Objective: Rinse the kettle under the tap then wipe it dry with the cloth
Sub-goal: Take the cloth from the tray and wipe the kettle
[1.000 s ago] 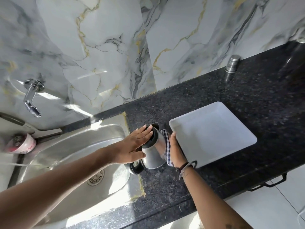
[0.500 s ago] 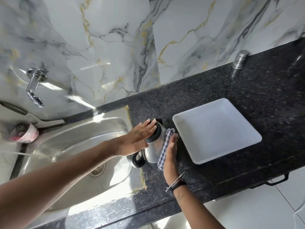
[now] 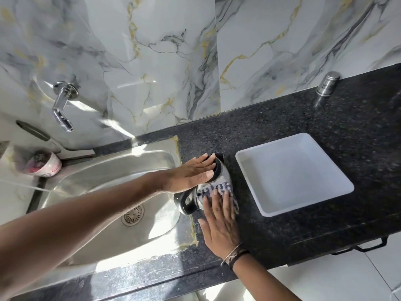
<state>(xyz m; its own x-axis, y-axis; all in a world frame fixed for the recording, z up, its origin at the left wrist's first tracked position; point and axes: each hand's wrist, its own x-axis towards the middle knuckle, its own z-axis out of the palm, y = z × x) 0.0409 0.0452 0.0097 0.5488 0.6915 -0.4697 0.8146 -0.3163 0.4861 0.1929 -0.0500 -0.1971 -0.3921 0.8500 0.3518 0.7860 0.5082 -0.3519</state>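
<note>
Drying the kettle on the counter beside the sink.

Head view: the kettle point(image 3: 219, 181) stands upright on the dark counter point(image 3: 303, 118), between the sink point(image 3: 112, 170) and the white tray point(image 3: 293, 172). The left hand point(image 3: 191, 174) lies flat and open on its lid, gripping nothing. The right hand point(image 3: 219, 222), fingers extended, presses the checked cloth point(image 3: 217, 190) against the near side without clenching it. Judged risk: a sideways wipe could skid the kettle, since an open palm only pins it downward, tipping it toward the basin.
</note>
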